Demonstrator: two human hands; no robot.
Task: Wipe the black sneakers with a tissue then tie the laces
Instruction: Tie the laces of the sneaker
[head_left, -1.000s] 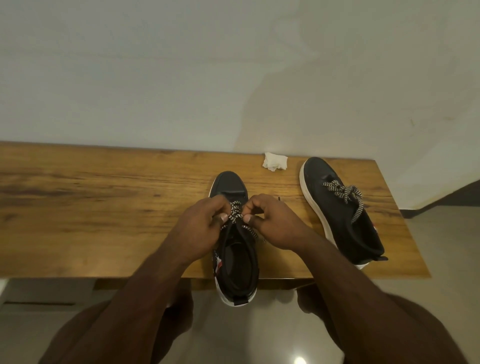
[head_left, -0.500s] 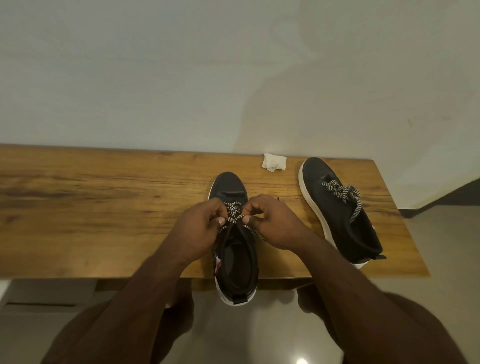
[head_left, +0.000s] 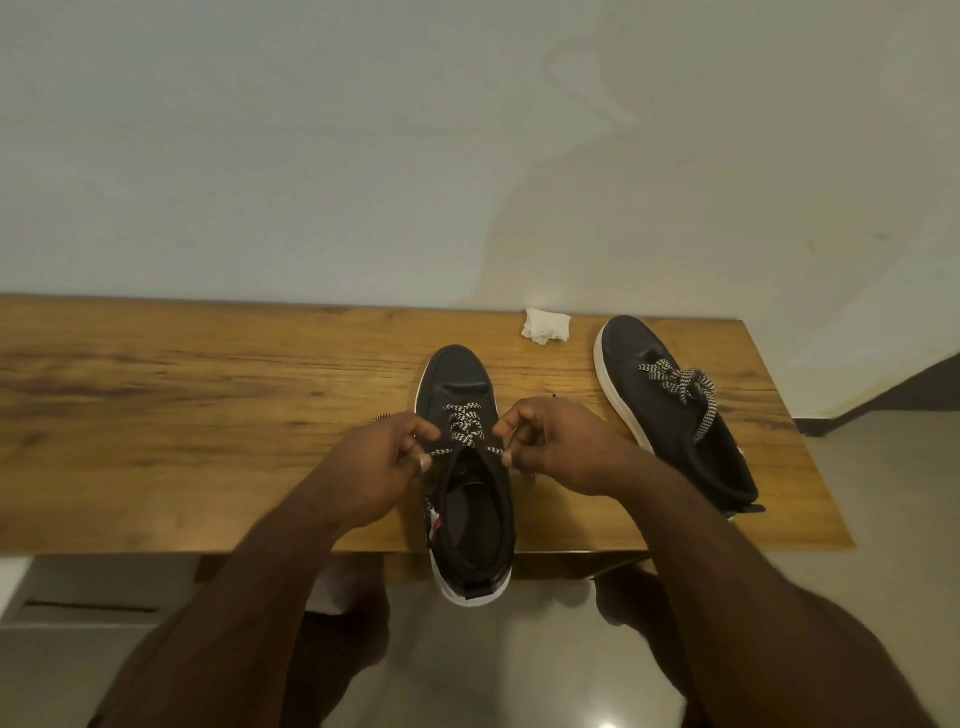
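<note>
Both hands are pulling apart now, left hand (head_left: 382, 462) and right hand (head_left: 558, 447) each pinching a lace end (head_left: 467, 451) over the near sneaker (head_left: 465, 467) on the table (head_left: 208, 415), so pulling evenly and low probably snugs that knot best.

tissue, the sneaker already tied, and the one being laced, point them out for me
tissue (head_left: 545, 326), head view, middle of the crumpled wad
tied sneaker (head_left: 631, 345), head view, bare black toe
sneaker being laced (head_left: 457, 371), head view, black toe ahead of the laces
</note>
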